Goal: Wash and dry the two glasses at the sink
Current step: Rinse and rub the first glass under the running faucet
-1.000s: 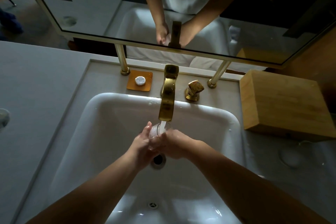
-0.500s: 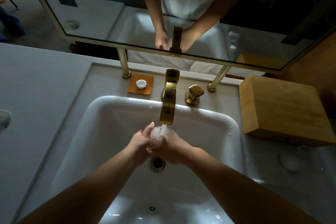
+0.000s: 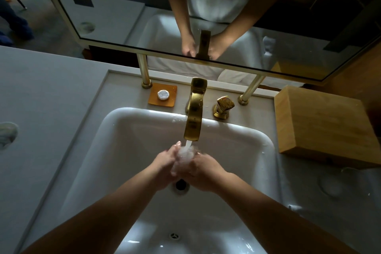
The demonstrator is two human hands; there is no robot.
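Over the white ceramic sink [image 3: 132, 171], the left hand [image 3: 165, 163] and right hand [image 3: 203, 168] cup one clear drinking glass [image 3: 185, 155], grasping it so the brass faucet [image 3: 193, 121]'s stream rinses inside. A second glass isn't discernible.

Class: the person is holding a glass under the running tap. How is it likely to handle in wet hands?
Probably slippery: water from the gold faucet pours over the glass and both hands. Likely fragile: it looks clear and thin above the hard white sink. The left hand and right hand cup it together, which seems wise.

Dim, glare on sink [image 3: 127, 130], edges warped
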